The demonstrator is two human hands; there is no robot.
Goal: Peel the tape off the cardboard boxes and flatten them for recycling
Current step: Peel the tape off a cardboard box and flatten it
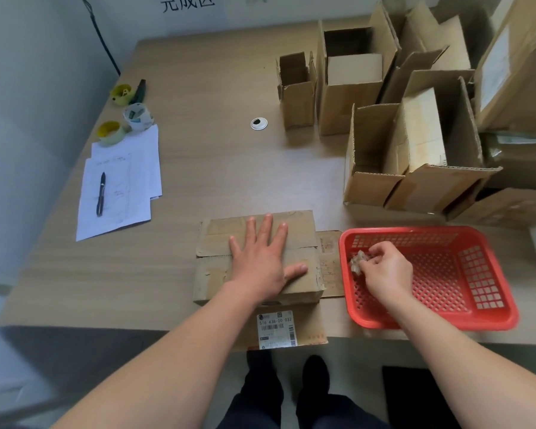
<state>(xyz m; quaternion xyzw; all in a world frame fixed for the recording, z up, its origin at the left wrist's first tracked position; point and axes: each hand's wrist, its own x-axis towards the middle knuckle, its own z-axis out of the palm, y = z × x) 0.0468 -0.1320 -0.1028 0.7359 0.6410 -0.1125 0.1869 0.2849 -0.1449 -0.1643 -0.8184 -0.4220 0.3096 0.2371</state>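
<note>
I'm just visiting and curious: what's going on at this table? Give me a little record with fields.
left hand: left hand pressed flat, fingers spread, on the cardboard box
right hand: right hand pinching a tape wad inside the red basket
box state: flaps closed, lying on flattened cardboard
waiting: open boxes standing at the back right
left side: tape rolls, papers with a pen

Soft, even daylight, faint shadows beside the boxes (415,134), slight overall blur, wide-angle bending at edges.
</note>
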